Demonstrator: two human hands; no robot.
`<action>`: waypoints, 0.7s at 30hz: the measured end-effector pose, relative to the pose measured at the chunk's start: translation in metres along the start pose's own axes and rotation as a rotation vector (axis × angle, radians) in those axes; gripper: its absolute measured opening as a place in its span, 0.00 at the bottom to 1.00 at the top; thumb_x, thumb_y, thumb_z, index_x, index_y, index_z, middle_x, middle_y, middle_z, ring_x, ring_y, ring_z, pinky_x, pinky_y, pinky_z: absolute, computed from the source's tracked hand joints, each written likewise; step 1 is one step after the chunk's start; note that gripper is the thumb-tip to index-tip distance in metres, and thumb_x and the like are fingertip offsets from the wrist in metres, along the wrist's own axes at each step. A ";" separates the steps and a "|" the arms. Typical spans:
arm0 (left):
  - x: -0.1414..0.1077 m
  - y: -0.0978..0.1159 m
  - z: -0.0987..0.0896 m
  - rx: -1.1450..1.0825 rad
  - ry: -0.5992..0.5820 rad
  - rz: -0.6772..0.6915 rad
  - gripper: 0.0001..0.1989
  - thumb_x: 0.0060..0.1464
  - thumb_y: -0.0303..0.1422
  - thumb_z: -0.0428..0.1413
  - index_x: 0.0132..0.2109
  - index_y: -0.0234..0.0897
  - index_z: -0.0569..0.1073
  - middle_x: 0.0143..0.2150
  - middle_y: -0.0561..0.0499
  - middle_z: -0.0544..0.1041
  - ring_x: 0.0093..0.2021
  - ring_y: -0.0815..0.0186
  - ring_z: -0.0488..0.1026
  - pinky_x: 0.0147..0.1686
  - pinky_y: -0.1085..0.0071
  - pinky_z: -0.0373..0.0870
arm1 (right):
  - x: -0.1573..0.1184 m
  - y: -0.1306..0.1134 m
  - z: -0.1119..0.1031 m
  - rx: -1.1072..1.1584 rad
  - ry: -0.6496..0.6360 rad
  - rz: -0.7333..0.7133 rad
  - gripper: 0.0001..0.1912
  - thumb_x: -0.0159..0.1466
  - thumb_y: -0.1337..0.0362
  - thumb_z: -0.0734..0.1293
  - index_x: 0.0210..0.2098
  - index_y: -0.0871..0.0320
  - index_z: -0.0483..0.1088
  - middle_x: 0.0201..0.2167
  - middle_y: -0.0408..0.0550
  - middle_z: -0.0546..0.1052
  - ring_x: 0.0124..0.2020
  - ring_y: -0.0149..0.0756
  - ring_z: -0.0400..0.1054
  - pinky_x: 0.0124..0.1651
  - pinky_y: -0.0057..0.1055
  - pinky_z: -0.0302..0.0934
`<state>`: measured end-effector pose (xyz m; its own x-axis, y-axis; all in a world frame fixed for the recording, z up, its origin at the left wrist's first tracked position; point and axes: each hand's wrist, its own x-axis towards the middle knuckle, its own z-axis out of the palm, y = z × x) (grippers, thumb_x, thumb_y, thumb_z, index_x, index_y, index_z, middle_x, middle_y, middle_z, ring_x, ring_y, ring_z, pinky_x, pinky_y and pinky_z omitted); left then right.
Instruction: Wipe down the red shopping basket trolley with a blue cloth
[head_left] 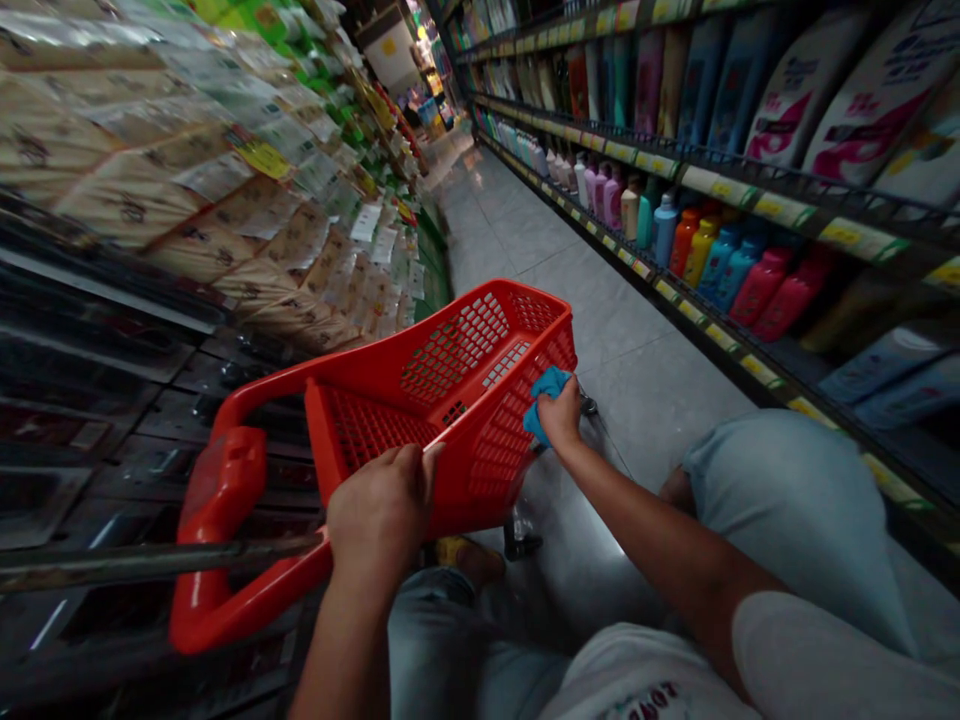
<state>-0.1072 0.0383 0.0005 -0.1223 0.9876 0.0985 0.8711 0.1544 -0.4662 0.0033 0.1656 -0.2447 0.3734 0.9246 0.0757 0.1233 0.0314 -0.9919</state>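
Note:
A red plastic shopping cart (457, 480) with perforated sides stands in front of me, its basket bare inside where I can see it. My left hand (381, 508) grips the cart's near top rim, close to the handle end, with the fingers curled over the edge. Bunched in my right hand (561, 415) is a blue cloth (545, 397), pressed against the outer side wall of the basket toward its far end. The cart's looped handle (196, 590) is at the left, apart from both hands.
On the right, shelves (720, 330) hold bottles in several colours. Stacked packs in clear wrap (247, 200) rise on the left, above dark boxed goods (135, 470). Grey floor tiles (517, 215) run down the aisle. My bent knee (787, 500) is close to the right shelf.

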 end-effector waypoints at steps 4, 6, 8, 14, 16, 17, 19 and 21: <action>0.038 0.045 0.001 -0.163 -0.079 0.077 0.25 0.70 0.45 0.38 0.42 0.37 0.76 0.41 0.45 0.80 0.40 0.60 0.78 0.33 0.69 0.62 | -0.021 -0.039 -0.007 0.031 -0.159 -0.216 0.27 0.56 0.69 0.66 0.55 0.56 0.64 0.52 0.57 0.72 0.54 0.48 0.69 0.60 0.43 0.64; 0.057 0.069 0.008 -0.197 -0.065 0.116 0.24 0.70 0.41 0.36 0.46 0.34 0.74 0.43 0.42 0.80 0.41 0.60 0.78 0.34 0.69 0.63 | -0.018 -0.045 -0.012 0.050 -0.256 -0.320 0.25 0.56 0.70 0.67 0.53 0.55 0.66 0.52 0.55 0.72 0.54 0.47 0.69 0.58 0.41 0.65; 0.069 0.084 0.018 -0.197 -0.046 0.113 0.24 0.71 0.40 0.34 0.47 0.33 0.72 0.43 0.40 0.79 0.41 0.59 0.78 0.34 0.68 0.63 | 0.006 -0.043 -0.018 0.058 -0.189 -0.258 0.24 0.56 0.72 0.66 0.52 0.57 0.65 0.51 0.55 0.72 0.53 0.45 0.68 0.59 0.40 0.63; 0.075 0.086 0.037 -0.160 -0.009 0.112 0.20 0.70 0.35 0.36 0.45 0.36 0.72 0.41 0.42 0.79 0.42 0.57 0.78 0.34 0.66 0.62 | 0.065 -0.023 -0.017 0.044 0.081 -0.005 0.20 0.60 0.72 0.60 0.52 0.59 0.61 0.48 0.56 0.73 0.50 0.43 0.68 0.58 0.44 0.63; 0.075 0.084 0.038 -0.148 -0.004 0.113 0.18 0.69 0.33 0.38 0.45 0.37 0.72 0.40 0.42 0.79 0.41 0.57 0.78 0.33 0.66 0.61 | 0.052 -0.016 -0.012 0.049 0.015 -0.102 0.24 0.56 0.72 0.64 0.52 0.58 0.62 0.50 0.56 0.73 0.53 0.45 0.68 0.60 0.44 0.63; 0.075 0.083 0.039 -0.142 0.000 0.115 0.18 0.68 0.32 0.38 0.45 0.37 0.72 0.40 0.42 0.79 0.41 0.57 0.78 0.32 0.66 0.60 | 0.044 -0.011 -0.010 0.048 -0.023 -0.155 0.25 0.54 0.71 0.66 0.52 0.58 0.62 0.50 0.56 0.72 0.54 0.45 0.68 0.60 0.44 0.63; 0.074 0.082 0.040 -0.133 0.008 0.123 0.18 0.68 0.32 0.38 0.46 0.37 0.72 0.40 0.43 0.79 0.40 0.57 0.77 0.31 0.65 0.58 | 0.032 0.001 -0.008 0.029 -0.038 -0.159 0.25 0.53 0.71 0.65 0.51 0.58 0.63 0.50 0.56 0.73 0.54 0.46 0.68 0.61 0.44 0.63; 0.073 0.080 0.041 -0.126 0.018 0.133 0.18 0.69 0.33 0.38 0.46 0.38 0.72 0.40 0.43 0.79 0.40 0.57 0.77 0.31 0.65 0.57 | 0.023 0.014 -0.006 -0.004 0.033 -0.033 0.24 0.55 0.70 0.63 0.52 0.58 0.62 0.50 0.57 0.73 0.54 0.46 0.68 0.61 0.48 0.62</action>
<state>-0.0660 0.1236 -0.0654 0.0051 0.9982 0.0598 0.9318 0.0169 -0.3625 0.0196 0.1854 -0.2559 0.3992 0.9100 0.1120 0.1401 0.0601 -0.9883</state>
